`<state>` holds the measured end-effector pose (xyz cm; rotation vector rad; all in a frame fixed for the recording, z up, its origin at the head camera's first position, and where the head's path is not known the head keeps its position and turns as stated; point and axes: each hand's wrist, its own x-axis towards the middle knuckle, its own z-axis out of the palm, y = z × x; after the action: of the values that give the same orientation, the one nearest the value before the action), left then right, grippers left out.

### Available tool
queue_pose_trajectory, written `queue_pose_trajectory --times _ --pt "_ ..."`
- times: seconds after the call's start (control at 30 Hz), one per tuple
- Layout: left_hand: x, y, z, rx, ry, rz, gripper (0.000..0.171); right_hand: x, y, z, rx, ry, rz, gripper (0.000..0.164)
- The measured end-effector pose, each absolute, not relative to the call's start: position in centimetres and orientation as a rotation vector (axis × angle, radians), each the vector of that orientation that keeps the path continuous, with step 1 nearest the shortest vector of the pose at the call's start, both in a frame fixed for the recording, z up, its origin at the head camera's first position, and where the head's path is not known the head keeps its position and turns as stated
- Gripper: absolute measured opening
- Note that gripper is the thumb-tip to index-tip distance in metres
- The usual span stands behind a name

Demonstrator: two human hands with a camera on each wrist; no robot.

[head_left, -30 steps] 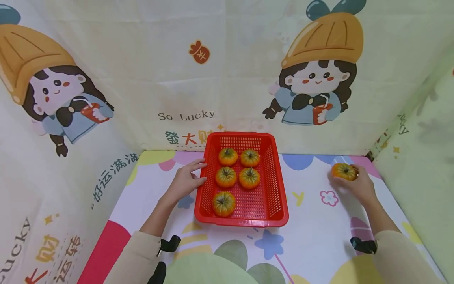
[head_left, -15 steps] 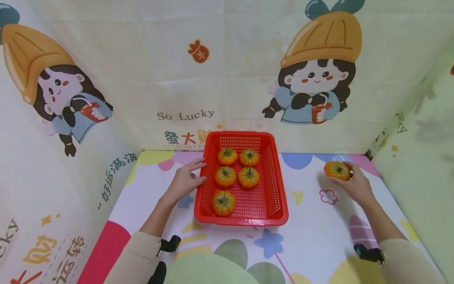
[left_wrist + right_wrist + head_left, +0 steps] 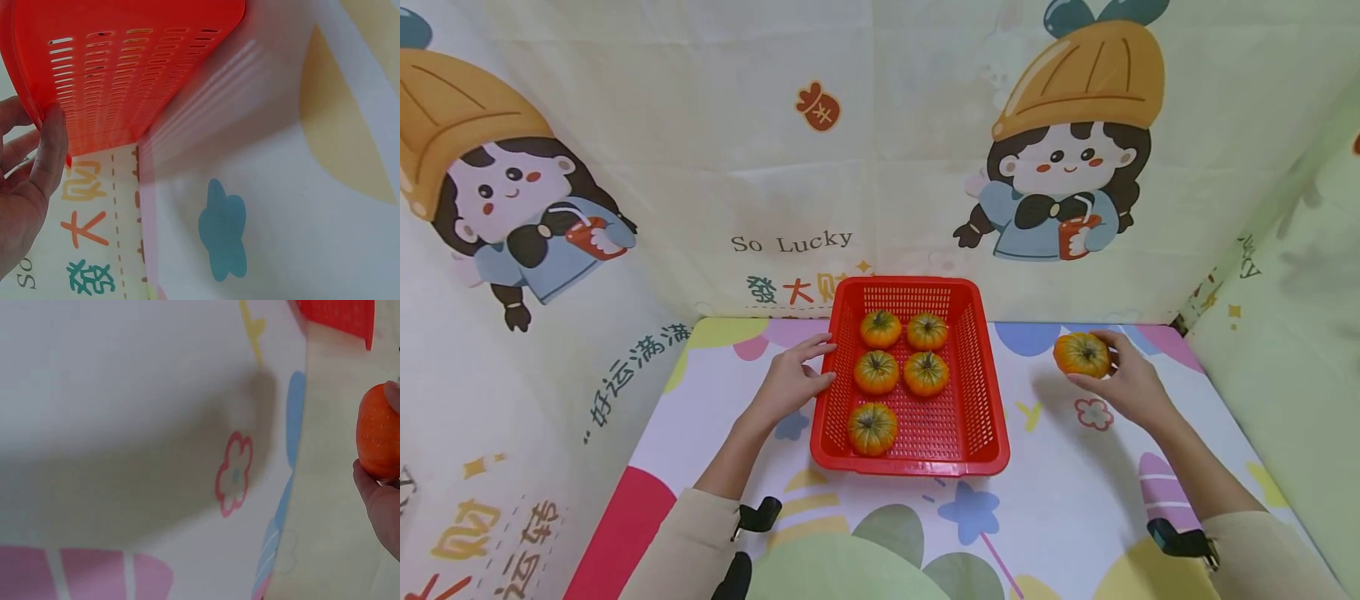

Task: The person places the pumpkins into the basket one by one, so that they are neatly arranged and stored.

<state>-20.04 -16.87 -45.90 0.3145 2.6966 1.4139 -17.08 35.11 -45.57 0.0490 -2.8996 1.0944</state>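
In the head view a red plastic basket point(image 3: 992, 408) with slotted walls stands at the middle of the table. Several small orange-green pumpkins sit in it, among them a front-left pumpkin point(image 3: 872, 429); the front-right part of its floor point(image 3: 928, 437) shows bare. My left hand point(image 3: 793, 379) pinches the basket's left rim, the thumb point(image 3: 51, 150) against the outer wall in the left wrist view. To the right of the basket, my right hand point(image 3: 1131, 383) grips another pumpkin point(image 3: 1081, 355) between thumb and fingers, held above the table. The right wrist view cuts off part of this pumpkin point(image 3: 378, 434).
The table point(image 3: 1045, 500) has a white cover printed with colourful shapes. A printed cloth wall point(image 3: 910, 167) rises close behind the basket, and more cloth hangs at the left side point(image 3: 550, 375) and right side point(image 3: 1285, 358).
My right hand has lifted the pumpkin from the table's right side and carried it left toward the basket. My left hand stays at the basket rim.
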Motion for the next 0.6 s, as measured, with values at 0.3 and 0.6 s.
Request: queue_pose_trajectory --times 0.3,0.6 --pt "-20.0 -16.8 -45.8 0.337 2.696 1.422 0.053 -17.0 31.9 -43.9 0.298 -2.903 1.099 0.089" --pt "-19.9 -16.9 -45.8 0.363 2.709 1.413 0.052 -17.3 28.8 -42.8 0.477 -2.902 1.122 0.082"
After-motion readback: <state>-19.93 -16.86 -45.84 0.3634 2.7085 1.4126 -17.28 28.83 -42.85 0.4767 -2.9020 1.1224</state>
